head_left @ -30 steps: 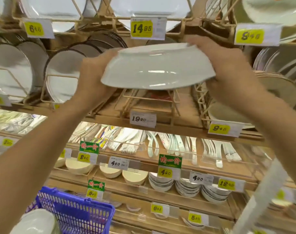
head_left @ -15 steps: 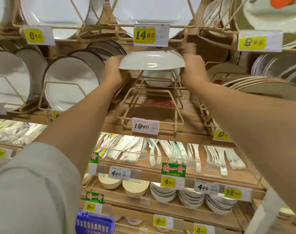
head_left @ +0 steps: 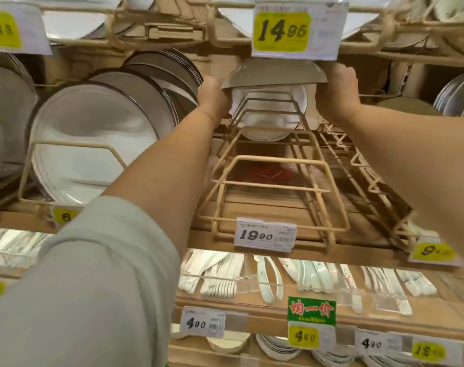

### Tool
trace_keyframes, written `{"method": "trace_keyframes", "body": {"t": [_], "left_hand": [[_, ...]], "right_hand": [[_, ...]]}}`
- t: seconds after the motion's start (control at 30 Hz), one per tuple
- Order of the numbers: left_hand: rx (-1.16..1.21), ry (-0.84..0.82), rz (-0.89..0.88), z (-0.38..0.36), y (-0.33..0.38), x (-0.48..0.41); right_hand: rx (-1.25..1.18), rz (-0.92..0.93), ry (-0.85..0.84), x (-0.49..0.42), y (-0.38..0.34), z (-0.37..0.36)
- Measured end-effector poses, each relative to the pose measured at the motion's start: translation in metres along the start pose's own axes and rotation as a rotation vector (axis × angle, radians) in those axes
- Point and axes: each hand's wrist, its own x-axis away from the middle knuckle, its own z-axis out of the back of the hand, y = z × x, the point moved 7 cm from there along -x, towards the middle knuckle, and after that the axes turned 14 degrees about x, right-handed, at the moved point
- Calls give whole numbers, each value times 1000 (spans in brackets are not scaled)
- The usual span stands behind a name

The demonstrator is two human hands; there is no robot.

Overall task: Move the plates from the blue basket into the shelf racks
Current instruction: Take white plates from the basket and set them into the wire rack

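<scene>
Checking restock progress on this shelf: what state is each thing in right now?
Left hand: grip on the held plate's left edge.
Right hand: grip on its right edge.
Held plate: tilted, above the rack's back.
Wire rack: front slots empty.
White plate in rack: standing at back.

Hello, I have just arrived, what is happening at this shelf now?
A person is stocking plates. Both hands, left hand and right hand, hold a white plate by its opposite edges, nearly flat, above the back of a wire rack marked 19.90. One white plate already stands at the rear of that rack; its front slots hold nothing. The rack to the left holds large plates standing upright. The held plate is not yet seated.
</scene>
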Motion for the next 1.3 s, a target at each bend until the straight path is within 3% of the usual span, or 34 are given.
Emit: {"method": "trace_keyframes", "body": {"t": [0.1, 0.33, 0.73, 1.0, 1.3], "left_hand": [[-50, 2, 28, -2, -2, -14], [-104, 101, 77, -1, -6, -33], [-226, 24, 14, -18, -7, -44], [-470, -16, -23, -33, -20, -44], [-514, -38, -5, -36, -21, -43]], "right_hand": [[-61, 27, -12, -10, -3, -9], [-149, -174, -109, -26, -2, -30], [-346, -408, -391, -53, 20, -52], [-256, -492, -425, -48, 26, -74], [-110, -447, -456, -54, 20, -87]]}}
